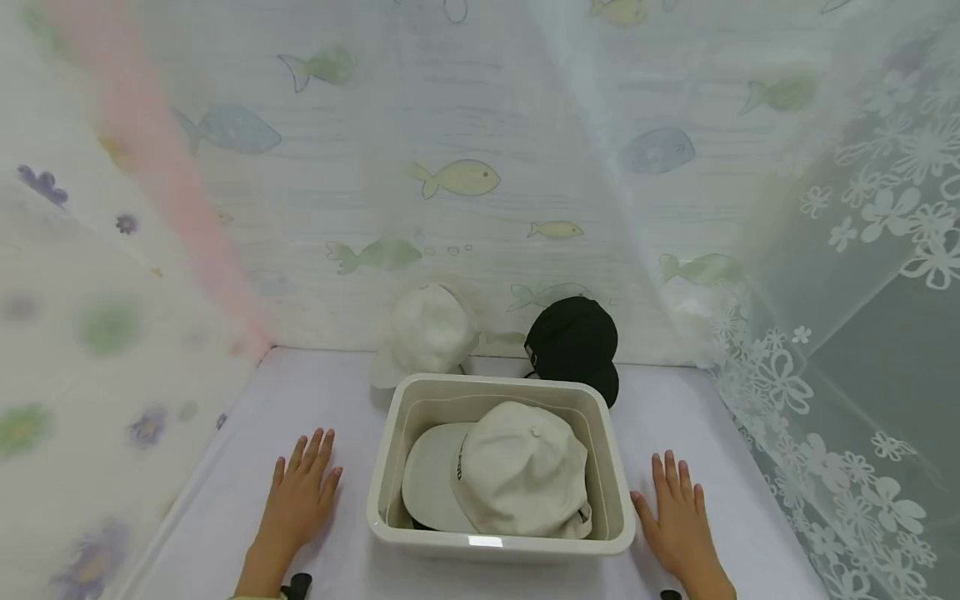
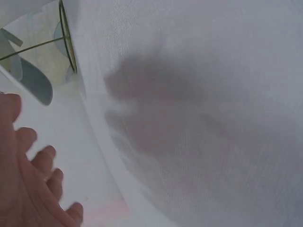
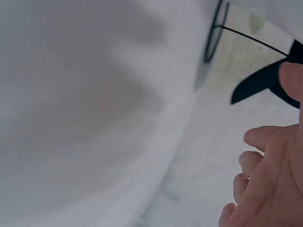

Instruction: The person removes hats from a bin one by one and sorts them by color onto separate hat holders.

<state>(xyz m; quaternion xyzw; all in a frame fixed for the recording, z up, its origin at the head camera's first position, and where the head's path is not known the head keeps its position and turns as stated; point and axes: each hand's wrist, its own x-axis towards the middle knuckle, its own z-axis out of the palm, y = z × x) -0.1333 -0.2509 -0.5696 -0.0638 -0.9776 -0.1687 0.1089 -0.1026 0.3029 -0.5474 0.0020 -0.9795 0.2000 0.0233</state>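
A beige cap [image 1: 517, 475] lies in a cream plastic bin [image 1: 555, 546], its brim toward the left. A dark edge shows beneath that brim; what it belongs to is hidden. My left hand [image 1: 297, 500] rests on the white tabletop, left of the bin and apart from it, fingers straight. On the other side, my right hand [image 1: 681, 525] lies with fingers extended and its thumb close to the bin's wall. Neither hand holds anything. Behind the bin are a white cap [image 1: 431, 329] on the left and a black cap [image 1: 573, 342] on the right.
In the left wrist view, a thin wire stand [image 2: 71, 47] stands near a pale brim. A similar black wire stand [image 3: 213, 35] appears in the right wrist view beside the black cap's brim [image 3: 258, 85]. Fish-patterned curtain [image 1: 465, 125] hangs behind the white table [image 1: 300, 392].
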